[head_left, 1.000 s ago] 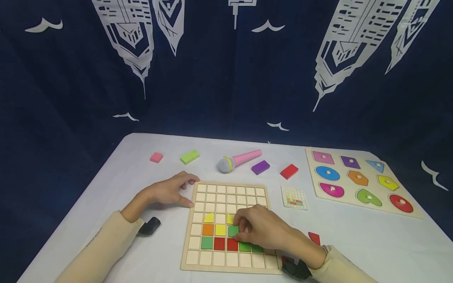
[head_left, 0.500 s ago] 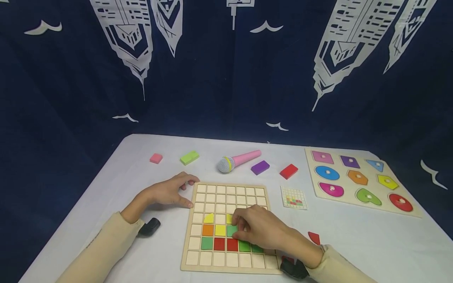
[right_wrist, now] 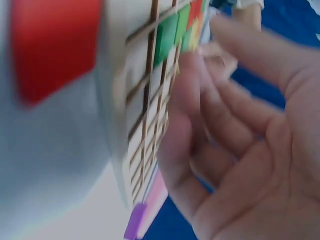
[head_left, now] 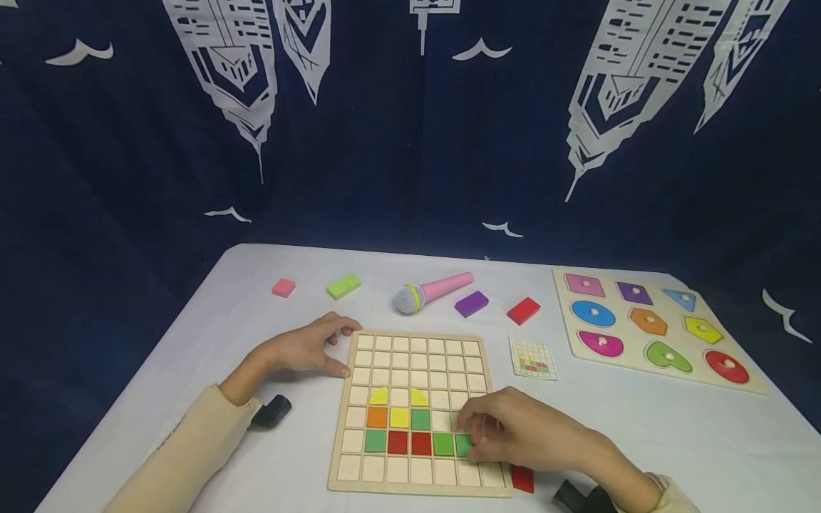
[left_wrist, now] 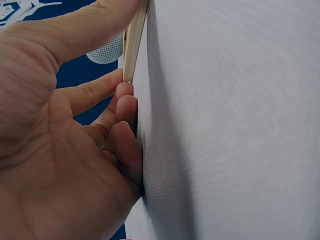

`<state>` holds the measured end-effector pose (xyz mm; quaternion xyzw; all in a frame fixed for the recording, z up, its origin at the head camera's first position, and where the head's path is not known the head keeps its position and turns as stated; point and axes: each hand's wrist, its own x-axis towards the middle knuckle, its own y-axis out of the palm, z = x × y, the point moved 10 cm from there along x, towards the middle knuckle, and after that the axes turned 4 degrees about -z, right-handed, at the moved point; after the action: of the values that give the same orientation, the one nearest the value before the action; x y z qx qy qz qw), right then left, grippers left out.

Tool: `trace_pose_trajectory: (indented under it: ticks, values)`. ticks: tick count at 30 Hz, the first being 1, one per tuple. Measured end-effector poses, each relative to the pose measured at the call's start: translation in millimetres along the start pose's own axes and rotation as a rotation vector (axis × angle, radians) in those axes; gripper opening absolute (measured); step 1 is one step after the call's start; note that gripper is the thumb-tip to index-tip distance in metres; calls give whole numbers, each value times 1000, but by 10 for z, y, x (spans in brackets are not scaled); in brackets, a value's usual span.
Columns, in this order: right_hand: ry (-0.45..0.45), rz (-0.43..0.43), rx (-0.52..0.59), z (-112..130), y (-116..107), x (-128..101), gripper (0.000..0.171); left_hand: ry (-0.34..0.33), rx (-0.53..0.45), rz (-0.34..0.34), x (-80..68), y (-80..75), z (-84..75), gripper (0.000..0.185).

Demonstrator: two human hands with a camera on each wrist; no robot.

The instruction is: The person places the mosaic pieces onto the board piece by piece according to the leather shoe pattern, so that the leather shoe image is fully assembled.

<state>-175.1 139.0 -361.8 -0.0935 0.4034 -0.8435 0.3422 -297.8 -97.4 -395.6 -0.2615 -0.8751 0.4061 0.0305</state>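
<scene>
A wooden grid board (head_left: 417, 482) lies on the white table, with several coloured tiles in its lower rows. Two rounded yellow tiles (head_left: 419, 397) top an orange tile (head_left: 377, 416), a yellow square, green tiles (head_left: 442, 444) and red tiles (head_left: 398, 442). At the board's left side my left hand (head_left: 301, 347) rests, thumb tip at the edge and index finger by the upper corner. My right hand (head_left: 529, 431) is over the board's right side with loosely bent fingers and nothing between them. Beside the lower right corner lies a red piece (head_left: 523, 479), also blurred in the right wrist view.
A small pattern card (head_left: 534, 358) lies right of the board. Behind are a pink toy microphone (head_left: 436, 290) and pink, lime, purple (head_left: 472, 303) and red (head_left: 524, 311) blocks. A shape puzzle with knobs (head_left: 654, 370) occupies the back right, before a dark blue curtain (head_left: 410, 157).
My right hand has left the green tile in the middle and moved right, uncovering that tile and the right yellow one. It now hides the farther red piece. My left hand stays put.
</scene>
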Motion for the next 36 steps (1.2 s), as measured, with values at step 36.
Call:
trace_pose_trajectory:
  ticks: [36]
  values:
    - [260,54,-227,-518,-105,-330,32,-20,-22,17,27,21,22,79]
